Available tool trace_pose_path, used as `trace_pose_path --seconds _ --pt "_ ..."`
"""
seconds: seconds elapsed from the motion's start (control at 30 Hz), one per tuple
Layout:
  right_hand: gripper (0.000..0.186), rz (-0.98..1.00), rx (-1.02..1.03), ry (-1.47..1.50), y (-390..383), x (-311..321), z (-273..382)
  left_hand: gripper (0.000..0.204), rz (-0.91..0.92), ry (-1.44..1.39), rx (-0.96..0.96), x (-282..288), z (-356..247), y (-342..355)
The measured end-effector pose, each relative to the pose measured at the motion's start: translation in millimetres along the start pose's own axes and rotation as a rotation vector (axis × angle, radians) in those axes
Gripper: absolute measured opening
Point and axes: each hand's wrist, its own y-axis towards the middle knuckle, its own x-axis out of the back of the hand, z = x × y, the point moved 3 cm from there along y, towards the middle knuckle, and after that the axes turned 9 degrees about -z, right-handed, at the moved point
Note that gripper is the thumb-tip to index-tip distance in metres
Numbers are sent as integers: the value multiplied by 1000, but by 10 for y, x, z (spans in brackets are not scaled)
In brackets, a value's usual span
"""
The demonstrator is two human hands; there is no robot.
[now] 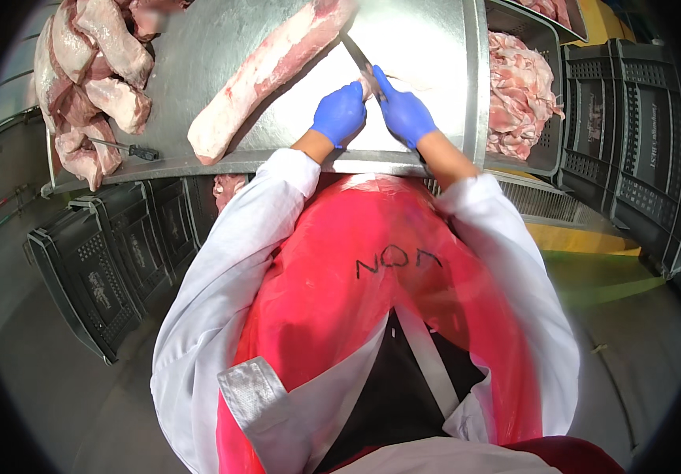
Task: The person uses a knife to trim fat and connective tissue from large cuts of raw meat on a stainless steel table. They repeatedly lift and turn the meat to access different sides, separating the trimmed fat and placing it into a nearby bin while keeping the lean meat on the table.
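Note:
My right hand (406, 113), in a blue glove, is closed around the handle of a knife (355, 52). Its blade points away and to the left, the tip close to the long pork loin (265, 81). My left hand (339, 115), also gloved in blue, is closed beside the right one. A small pinkish scrap of meat (368, 84) shows at its fingertips. The loin lies slantwise on the metal table (178, 87), to the left of both hands, and neither hand touches it.
Large meat pieces (91, 71) are heaped at the table's left end, with a dark-handled tool (144, 152) beside them. On the right, a crate (552, 47) holds pale trimmings (518, 99). Black crates (629, 134) stand further right, and more crates (111, 268) stand below the table's left side.

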Motion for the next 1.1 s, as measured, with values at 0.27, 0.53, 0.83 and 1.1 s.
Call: trace_pose_path --seconds 0.27,0.53,0.83,1.1 --pt "77 77 11 -112 -468 198 -154 29 -311 50 235 839 504 777" --pt "63 -420 215 20 -76 465 -379 27 -570 227 471 2455 1466 -1297" --pt "67 -271 120 218 42 179 -76 70 -428 604 797 2236 2346 -3251" --pt "79 -654 -20 513 121 1454 -984 37 -333 3 -68 1183 818 -563"
